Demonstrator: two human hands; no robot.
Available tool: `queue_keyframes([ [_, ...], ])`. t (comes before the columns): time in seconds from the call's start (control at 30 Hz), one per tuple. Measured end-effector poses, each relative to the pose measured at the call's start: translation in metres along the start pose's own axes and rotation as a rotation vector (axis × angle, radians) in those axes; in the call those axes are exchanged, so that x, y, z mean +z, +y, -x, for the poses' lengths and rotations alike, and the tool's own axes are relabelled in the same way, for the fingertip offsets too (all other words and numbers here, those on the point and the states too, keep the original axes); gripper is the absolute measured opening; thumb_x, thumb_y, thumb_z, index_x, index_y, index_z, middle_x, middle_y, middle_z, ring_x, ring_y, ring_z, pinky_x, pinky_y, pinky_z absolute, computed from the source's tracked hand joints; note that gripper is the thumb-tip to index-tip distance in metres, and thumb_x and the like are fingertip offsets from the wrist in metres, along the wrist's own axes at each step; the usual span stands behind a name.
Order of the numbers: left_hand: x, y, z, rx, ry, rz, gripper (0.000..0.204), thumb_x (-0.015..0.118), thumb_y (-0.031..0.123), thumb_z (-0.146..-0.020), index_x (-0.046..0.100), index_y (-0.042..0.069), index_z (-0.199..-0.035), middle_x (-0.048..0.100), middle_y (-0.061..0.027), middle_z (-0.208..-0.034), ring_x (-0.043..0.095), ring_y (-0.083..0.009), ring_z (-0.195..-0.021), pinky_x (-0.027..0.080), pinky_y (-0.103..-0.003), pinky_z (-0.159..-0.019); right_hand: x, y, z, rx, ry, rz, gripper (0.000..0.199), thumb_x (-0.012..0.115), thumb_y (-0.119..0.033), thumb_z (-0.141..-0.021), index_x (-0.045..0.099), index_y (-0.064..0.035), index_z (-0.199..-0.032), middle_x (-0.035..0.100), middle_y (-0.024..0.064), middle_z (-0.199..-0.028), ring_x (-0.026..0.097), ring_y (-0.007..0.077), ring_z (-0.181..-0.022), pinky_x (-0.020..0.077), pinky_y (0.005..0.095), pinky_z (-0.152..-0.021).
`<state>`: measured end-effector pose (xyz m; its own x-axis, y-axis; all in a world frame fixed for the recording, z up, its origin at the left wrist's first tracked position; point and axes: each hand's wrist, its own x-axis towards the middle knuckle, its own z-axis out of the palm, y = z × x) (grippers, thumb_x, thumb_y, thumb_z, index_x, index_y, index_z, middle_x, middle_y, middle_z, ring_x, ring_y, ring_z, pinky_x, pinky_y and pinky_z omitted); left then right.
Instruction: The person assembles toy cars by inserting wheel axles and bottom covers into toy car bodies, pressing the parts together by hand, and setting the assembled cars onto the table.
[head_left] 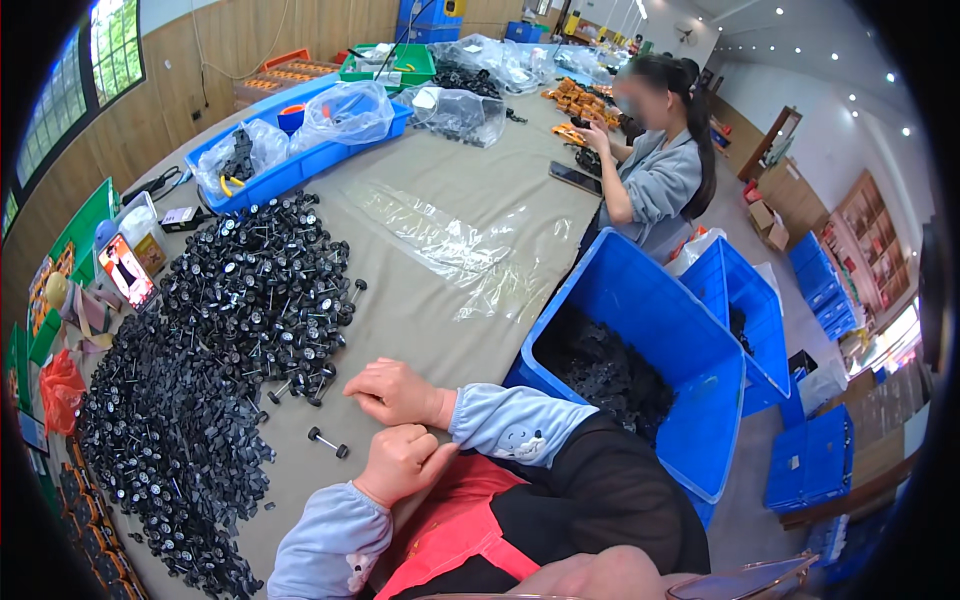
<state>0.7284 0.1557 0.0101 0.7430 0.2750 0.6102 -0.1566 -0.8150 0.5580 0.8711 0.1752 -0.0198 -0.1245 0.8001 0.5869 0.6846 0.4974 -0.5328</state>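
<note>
My right hand rests on the cloth-covered table, its fingers curled in and no item showing in them. Just below it my left hand is closed in a loose fist near the table's front edge; nothing sticks out of it. A single wheel pair on a metal axle lies to the left of both hands, touching neither. Beyond it is a large heap of black wheel pairs on axles. A nearer heap of small dark plastic parts spreads along the left side of the table.
At my right stands a deep blue bin holding black parts. Clear plastic film lies across the table. A blue tray with bags is at the back left, a lit phone at the left. A co-worker sits at the far right.
</note>
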Motion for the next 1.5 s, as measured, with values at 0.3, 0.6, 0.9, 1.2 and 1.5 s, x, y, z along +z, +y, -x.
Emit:
queue_keyframes([
  [0.3, -0.002, -0.001, -0.001, 0.001, -0.046, 0.049, 0.031, 0.079, 0.017, -0.08, 0.058, 0.004, -0.061, 0.053, -0.0083, -0.059, 0.055, -0.0266, -0.052, 0.044, -0.039, -0.05, 0.001, -0.001, -0.002, -0.013, -0.014, 0.009, 0.013, 0.066, -0.008, -0.081, 0.069, -0.0105, -0.093, 0.068, 0.0058, -0.079, 0.066, 0.0259, -0.075, 0.0499, 0.0394, -0.071],
  [0.6, 0.002, -0.008, 0.001, -0.032, -0.134, 0.082, 0.029, 0.078, 0.019, -0.081, 0.06, 0.004, -0.065, 0.055, -0.0091, -0.061, 0.057, -0.0283, -0.055, 0.046, -0.04, -0.052, 0.001, 0.0, -0.001, -0.009, -0.017, -0.003, 0.013, 0.066, -0.008, -0.081, 0.068, -0.0106, -0.094, 0.068, 0.0059, -0.08, 0.065, 0.0261, -0.076, 0.0493, 0.0394, -0.073],
  [0.9, 0.004, -0.009, 0.002, -0.047, -0.161, 0.076, 0.027, 0.078, 0.019, -0.081, 0.062, 0.003, -0.067, 0.057, -0.0103, -0.065, 0.059, -0.0296, -0.058, 0.048, -0.04, -0.054, -0.002, -0.005, -0.003, 0.018, -0.01, -0.009, 0.008, 0.068, -0.018, -0.089, 0.069, -0.0105, -0.093, 0.068, 0.0059, -0.08, 0.065, 0.0263, -0.077, 0.0489, 0.04, -0.074],
  [1.2, 0.003, -0.007, 0.004, -0.093, -0.197, 0.082, 0.026, 0.078, 0.021, -0.081, 0.064, 0.003, -0.069, 0.06, -0.0116, -0.067, 0.061, -0.0299, -0.06, 0.049, -0.04, -0.056, 0.0, -0.003, -0.001, -0.019, -0.022, -0.026, 0.011, 0.067, -0.021, -0.09, 0.068, -0.0095, -0.089, 0.068, 0.0067, -0.08, 0.065, 0.0277, -0.076, 0.0487, 0.0406, -0.073],
  [1.5, 0.005, -0.005, 0.0, -0.124, -0.233, 0.015, 0.029, 0.076, 0.028, -0.084, 0.064, 0.006, -0.07, 0.061, -0.0095, -0.069, 0.062, -0.0294, -0.061, 0.051, -0.041, -0.056, -0.008, -0.002, -0.004, 0.065, 0.016, -0.02, 0.014, 0.065, -0.023, -0.091, 0.067, -0.0096, -0.086, 0.066, 0.01, -0.07, 0.065, 0.0335, -0.066, 0.05, 0.0445, -0.067],
])
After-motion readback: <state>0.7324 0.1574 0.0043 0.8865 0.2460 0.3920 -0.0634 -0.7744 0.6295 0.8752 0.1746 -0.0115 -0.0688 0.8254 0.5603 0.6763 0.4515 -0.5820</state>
